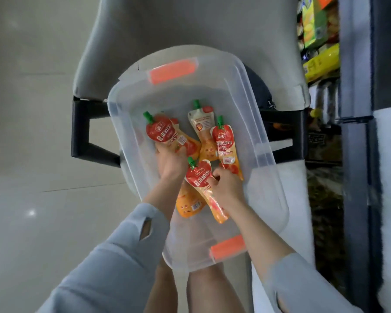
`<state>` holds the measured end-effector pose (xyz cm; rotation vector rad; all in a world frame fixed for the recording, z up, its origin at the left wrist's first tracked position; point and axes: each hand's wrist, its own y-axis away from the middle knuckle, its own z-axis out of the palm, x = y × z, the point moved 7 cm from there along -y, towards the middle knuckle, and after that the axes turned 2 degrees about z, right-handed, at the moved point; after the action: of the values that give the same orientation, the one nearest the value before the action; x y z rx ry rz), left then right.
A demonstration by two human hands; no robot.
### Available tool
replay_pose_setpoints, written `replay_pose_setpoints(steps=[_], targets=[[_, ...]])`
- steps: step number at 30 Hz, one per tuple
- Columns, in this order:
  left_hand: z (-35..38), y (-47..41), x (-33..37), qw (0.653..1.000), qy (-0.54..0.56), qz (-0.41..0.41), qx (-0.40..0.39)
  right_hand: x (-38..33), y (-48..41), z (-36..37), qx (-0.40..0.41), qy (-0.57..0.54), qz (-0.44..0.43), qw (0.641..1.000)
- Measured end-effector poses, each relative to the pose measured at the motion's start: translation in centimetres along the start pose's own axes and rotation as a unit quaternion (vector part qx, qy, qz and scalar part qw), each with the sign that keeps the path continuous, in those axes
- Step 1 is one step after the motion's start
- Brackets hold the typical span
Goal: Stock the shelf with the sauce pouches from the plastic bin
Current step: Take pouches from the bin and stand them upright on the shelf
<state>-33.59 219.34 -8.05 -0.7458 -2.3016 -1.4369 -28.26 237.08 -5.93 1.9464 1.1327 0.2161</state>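
A clear plastic bin (264,141) with orange handles sits on a grey chair and holds several red-and-orange sauce pouches with green caps. My left hand (171,161) grips the lower end of a pouch (159,129) at the bin's left, with another pouch lying under it. My right hand (226,188) pinches a pouch (199,175) in the middle of the bin, which lies over an orange pouch (187,204). Two more pouches, one (225,143) face up and one (201,127) face down, lie loose at the bin's right.
The grey chair (113,53) with black armrests (79,132) carries the bin. A shelf unit (321,41) with yellow and green packages stands at the right, beside a dark upright post (357,154). Pale tiled floor lies at the left. Bare legs show below the bin.
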Motion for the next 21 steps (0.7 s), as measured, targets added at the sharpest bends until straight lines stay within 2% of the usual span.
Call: replay_pose_setpoints(steps=[3, 6, 9, 12, 17, 21], targets=[[1.2, -3.6, -1.0, 0.997, 0.033, -0.059, 0.024, -0.4, 1.3, -2.0, 0.016, -0.031, -0.025, 0.999], [0.9, -4.4, -1.0, 0.984, 0.100, -0.108, 0.099, -0.8, 2.0, -3.1, 0.044, -0.082, -0.042, 0.995], [0.5, -4.2, -0.6, 0.981, 0.102, -0.122, 0.114, -1.1, 1.1, -3.5, 0.089, -0.103, -0.022, 0.990], [0.4, -4.4, 0.1, 0.989, 0.071, -0.092, 0.090, -1.9, -0.4, -3.6, 0.112, -0.121, 0.010, 0.986], [0.9, -4.0, 2.2, 0.997, 0.067, -0.014, 0.031, -2.7, -2.3, -2.4, 0.050, -0.164, 0.036, 0.985], [0.4, -1.7, 4.5, 0.994, 0.087, 0.060, -0.001, -2.1, -1.0, -3.2, 0.053, -0.211, 0.021, 0.976]])
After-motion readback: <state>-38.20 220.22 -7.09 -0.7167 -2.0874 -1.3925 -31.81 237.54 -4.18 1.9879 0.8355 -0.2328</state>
